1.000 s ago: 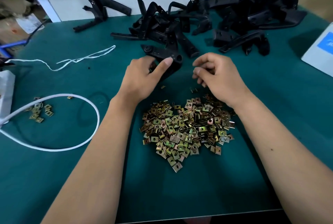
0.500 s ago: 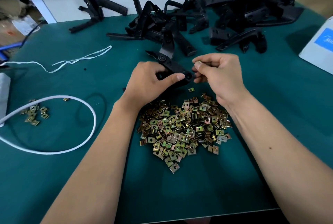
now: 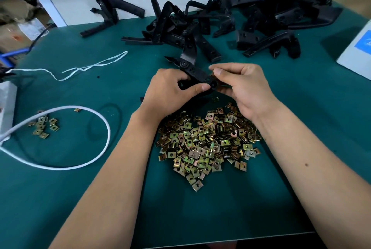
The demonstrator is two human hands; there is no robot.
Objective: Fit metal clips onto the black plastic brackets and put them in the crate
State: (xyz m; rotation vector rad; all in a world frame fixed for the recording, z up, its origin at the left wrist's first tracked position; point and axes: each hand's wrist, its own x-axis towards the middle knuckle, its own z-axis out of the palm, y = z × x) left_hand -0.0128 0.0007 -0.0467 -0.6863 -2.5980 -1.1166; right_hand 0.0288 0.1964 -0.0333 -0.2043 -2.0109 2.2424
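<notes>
Fingers (image 3: 197,87) of both hands grip one bracket (image 3: 197,74), bracket heap (image 3: 251,20) behind, clip pile (image 3: 206,146) below.

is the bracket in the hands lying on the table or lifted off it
Lifted. The left hand grips the bracket above the green table, and the right hand meets its end.
</notes>
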